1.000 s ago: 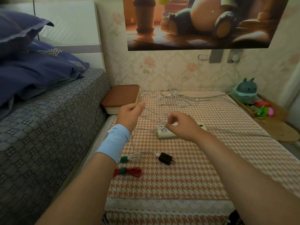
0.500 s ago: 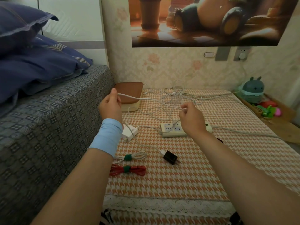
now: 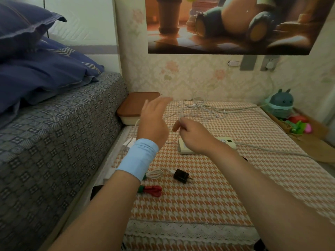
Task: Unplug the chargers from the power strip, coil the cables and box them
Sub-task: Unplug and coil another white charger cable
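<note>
The right hand (image 3: 193, 136) half hides the power strip (image 3: 229, 142).

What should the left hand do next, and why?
Probably bring the left hand to the white cable beside the right hand and draw out a loop for coiling. The right hand pinches the cable, the left hand is open, and much of the cable lies in a loose tangle.
</note>
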